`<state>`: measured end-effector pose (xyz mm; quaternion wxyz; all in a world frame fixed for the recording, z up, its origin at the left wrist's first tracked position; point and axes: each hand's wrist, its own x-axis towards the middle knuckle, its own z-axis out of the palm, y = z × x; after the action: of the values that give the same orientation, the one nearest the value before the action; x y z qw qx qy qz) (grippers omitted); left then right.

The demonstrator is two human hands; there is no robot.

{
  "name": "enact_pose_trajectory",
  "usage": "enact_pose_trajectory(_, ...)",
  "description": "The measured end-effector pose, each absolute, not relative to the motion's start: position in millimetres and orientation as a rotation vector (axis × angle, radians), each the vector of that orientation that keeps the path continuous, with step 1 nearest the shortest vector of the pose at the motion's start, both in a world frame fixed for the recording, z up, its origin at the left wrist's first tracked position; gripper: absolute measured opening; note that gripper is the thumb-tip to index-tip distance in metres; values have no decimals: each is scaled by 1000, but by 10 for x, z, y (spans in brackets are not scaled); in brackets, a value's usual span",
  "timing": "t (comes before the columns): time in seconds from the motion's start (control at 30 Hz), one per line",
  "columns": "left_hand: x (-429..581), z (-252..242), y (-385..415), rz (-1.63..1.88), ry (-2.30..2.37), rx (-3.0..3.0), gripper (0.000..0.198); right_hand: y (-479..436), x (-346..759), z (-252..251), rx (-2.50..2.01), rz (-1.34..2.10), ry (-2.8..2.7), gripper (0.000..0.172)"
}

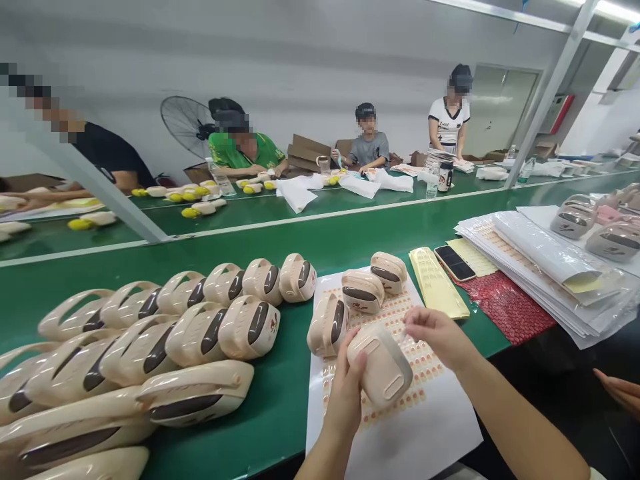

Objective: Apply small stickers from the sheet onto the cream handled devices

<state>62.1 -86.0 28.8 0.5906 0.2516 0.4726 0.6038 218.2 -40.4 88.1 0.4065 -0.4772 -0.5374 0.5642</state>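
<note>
My left hand (345,390) is wrapped round a rounded beige plastic housing (383,367), tilted so that a face with two oblong raised marks shows. Beside its upper right edge, my right hand (433,333) has thumb and fingertips pinched together; whatever they hold is too small to make out. Below both hands lies a white sheet of small orange stickers (395,433). Three similar housings with dark oval panels stand on that sheet: one at the left (327,327), one in the middle (363,291) and one at the back (389,271).
Rows of beige handled housings (250,327) fill the left of the green table (280,427). To the right lie yellow sheets (437,283), a phone (455,263), red bubble wrap (510,307) and stacked sticker sheets (545,273). Several people sit or stand across the table; another person's hand (620,390) shows at right.
</note>
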Motion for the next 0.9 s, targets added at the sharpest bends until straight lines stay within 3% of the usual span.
enact_pose_trajectory(0.1, 610, 268, -833, 1405, 1117, 680, 70, -567, 2020, 830, -1176, 1515, -1393, 25)
enact_pose_trajectory(0.9, 604, 262, -804, 1477, 1126, 699, 67, -616, 1929, 811, -1372, 1248, -1599, 9)
